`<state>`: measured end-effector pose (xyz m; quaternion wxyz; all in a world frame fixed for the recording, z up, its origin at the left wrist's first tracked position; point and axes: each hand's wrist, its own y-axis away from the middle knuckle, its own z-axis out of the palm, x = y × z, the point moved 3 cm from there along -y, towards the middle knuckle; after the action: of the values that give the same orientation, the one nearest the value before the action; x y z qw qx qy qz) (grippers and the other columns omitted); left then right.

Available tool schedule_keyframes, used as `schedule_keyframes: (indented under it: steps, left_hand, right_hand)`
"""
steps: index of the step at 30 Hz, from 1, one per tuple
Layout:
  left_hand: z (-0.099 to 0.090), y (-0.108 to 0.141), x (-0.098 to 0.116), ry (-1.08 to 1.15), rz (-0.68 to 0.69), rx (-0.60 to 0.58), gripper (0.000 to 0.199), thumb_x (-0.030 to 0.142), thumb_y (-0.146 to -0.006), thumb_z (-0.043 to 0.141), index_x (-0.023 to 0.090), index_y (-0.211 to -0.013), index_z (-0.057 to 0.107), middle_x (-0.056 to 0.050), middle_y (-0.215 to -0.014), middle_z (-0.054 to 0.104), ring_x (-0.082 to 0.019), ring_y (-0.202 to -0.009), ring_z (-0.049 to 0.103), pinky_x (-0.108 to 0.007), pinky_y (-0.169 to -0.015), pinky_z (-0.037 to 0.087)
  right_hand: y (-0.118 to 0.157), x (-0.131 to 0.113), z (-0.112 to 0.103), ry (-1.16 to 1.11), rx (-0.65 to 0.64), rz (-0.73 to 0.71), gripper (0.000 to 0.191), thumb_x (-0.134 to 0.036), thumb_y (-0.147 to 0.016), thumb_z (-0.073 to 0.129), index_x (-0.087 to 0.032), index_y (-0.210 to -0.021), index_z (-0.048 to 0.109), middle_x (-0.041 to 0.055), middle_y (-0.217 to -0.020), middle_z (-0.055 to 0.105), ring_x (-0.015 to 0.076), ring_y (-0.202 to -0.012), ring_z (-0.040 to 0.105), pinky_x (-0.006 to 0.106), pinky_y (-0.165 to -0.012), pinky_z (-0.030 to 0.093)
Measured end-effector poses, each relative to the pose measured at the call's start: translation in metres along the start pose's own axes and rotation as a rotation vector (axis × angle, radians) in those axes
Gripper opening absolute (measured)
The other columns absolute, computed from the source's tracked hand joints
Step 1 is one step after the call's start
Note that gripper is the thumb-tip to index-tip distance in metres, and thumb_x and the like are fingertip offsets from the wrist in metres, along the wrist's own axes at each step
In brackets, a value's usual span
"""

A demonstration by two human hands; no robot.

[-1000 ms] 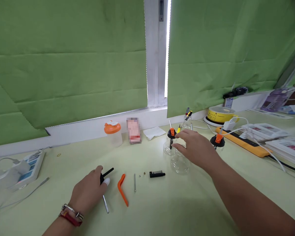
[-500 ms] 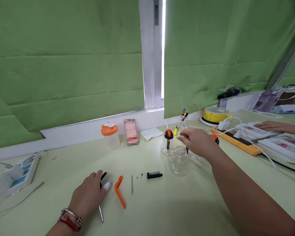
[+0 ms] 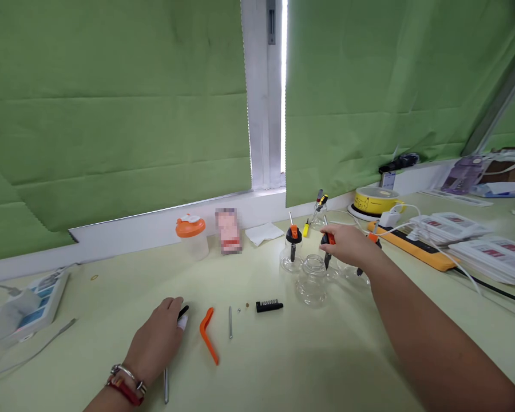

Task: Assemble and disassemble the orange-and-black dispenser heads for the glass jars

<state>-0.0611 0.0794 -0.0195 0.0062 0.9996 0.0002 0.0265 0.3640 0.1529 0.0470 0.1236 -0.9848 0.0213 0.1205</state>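
My left hand rests low over the table, fingers curled round a dark piece whose black tip shows past the fingers. A white cover is on one digit. Under the palm sticks out a metal rod; whether it joins the dark piece is hidden. My right hand is closed on an orange-and-black tool with an upright metal rod, above the glass jars. In front stands an open glass jar. Left of it, a similar orange-and-black tool stands in another jar.
Between my hands lie a bent orange lever, a metal pin, tiny parts and a black piece with a spring. Behind are an orange-lidded cup and a tissue. Rightward are an orange power strip and paper stacks.
My right hand has closed on the orange-and-black tool. My left hand has moved slightly left and down, and the rod under it has turned. The other person's hand has left the papers.
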Motion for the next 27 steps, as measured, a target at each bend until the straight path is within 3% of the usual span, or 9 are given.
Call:
schedule_keyframes:
  steps: [4,9,15,18,22,24,27]
  left_hand:
    - [0.003,-0.001,0.0,0.013,0.015,0.028,0.04,0.014,-0.079,0.034,0.017,-0.116,0.048,-0.011,-0.123,0.048,-0.022,-0.103,0.053,-0.03,-0.068,0.045]
    - [0.002,0.0,0.0,-0.012,0.026,0.06,0.039,0.017,-0.079,0.037,0.017,-0.116,0.05,-0.011,-0.122,0.051,-0.024,-0.106,0.053,-0.031,-0.069,0.046]
    - [-0.003,0.0,0.005,-0.013,0.125,0.22,0.04,0.033,-0.083,0.041,0.012,-0.115,0.053,-0.015,-0.116,0.058,-0.029,-0.107,0.053,-0.043,-0.089,0.042]
    - [-0.006,0.002,0.009,0.04,0.242,0.392,0.043,0.039,-0.083,0.045,0.013,-0.117,0.052,-0.015,-0.119,0.057,-0.03,-0.111,0.051,-0.047,-0.094,0.039]
    - [-0.018,0.022,0.024,0.16,0.444,0.512,0.041,0.036,-0.083,0.05,0.018,-0.119,0.049,-0.013,-0.121,0.056,-0.029,-0.113,0.051,-0.047,-0.096,0.04]
    - [-0.026,0.039,0.035,0.26,0.536,0.44,0.043,0.033,-0.083,0.052,0.021,-0.124,0.046,-0.012,-0.125,0.054,-0.027,-0.117,0.049,-0.044,-0.099,0.04]
    - [-0.03,0.064,0.056,0.473,0.628,0.191,0.055,0.033,-0.08,0.057,0.029,-0.132,0.038,-0.009,-0.131,0.05,-0.026,-0.118,0.049,-0.038,-0.096,0.045]
  right_hand:
    - [0.002,-0.001,-0.012,-0.008,0.051,0.029,0.041,-0.033,-0.071,0.057,-0.022,-0.11,0.063,0.006,-0.095,0.068,0.0228,-0.083,0.061,0.027,-0.06,0.042]
    - [0.022,-0.007,-0.048,-0.088,0.271,0.004,0.047,-0.039,-0.072,0.058,-0.023,-0.117,0.059,0.005,-0.092,0.067,0.0208,-0.074,0.06,0.027,-0.059,0.043]
    - [0.082,-0.034,-0.098,-0.077,0.653,-0.116,0.042,-0.045,-0.073,0.059,-0.026,-0.11,0.059,0.0031,-0.094,0.066,0.0188,-0.063,0.059,0.031,-0.058,0.043]
    - [0.115,-0.052,-0.11,-0.066,0.794,-0.195,0.033,-0.043,-0.076,0.057,-0.026,-0.104,0.062,0.0036,-0.095,0.066,0.0237,-0.08,0.062,0.034,-0.068,0.045]
    - [0.14,-0.078,-0.106,-0.149,0.722,-0.36,0.03,-0.04,-0.074,0.061,-0.025,-0.099,0.062,0.0031,-0.083,0.065,0.021,-0.074,0.061,0.031,-0.064,0.045]
    - [0.147,-0.096,-0.093,-0.193,0.549,-0.481,0.027,-0.038,-0.073,0.062,-0.025,-0.097,0.061,0.0023,-0.078,0.064,0.018,-0.068,0.059,0.028,-0.06,0.045]
    - [0.155,-0.125,-0.064,-0.233,0.275,-0.585,0.025,-0.038,-0.067,0.065,-0.023,-0.087,0.063,0.0014,-0.07,0.062,0.0156,-0.06,0.057,0.025,-0.054,0.042]
